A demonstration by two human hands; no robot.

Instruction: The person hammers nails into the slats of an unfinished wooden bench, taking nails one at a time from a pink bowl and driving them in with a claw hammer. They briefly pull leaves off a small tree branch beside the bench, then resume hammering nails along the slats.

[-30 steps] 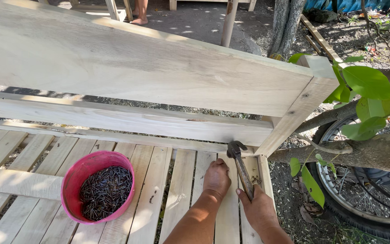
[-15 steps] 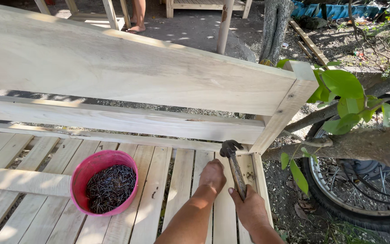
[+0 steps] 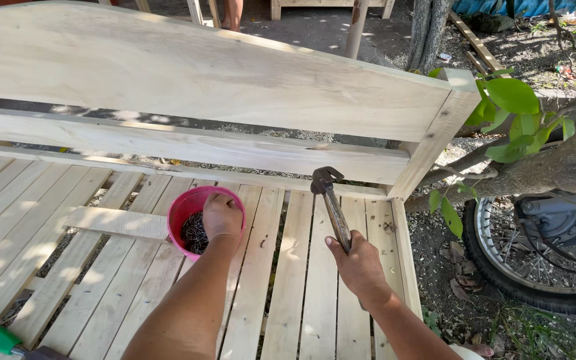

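Left hand (image 3: 222,217) has moved off the slats into the pink bowl of nails (image 3: 188,213), centre-left, fingers hidden inside. Right hand (image 3: 360,267) still grips the hammer (image 3: 331,203), lower centre. Fetching another nail, likely.

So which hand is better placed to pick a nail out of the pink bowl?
Left. The left hand is already inside the pink bowl, over the nails. The right hand is closed around the hammer handle, off to the bowl's right over the slats.
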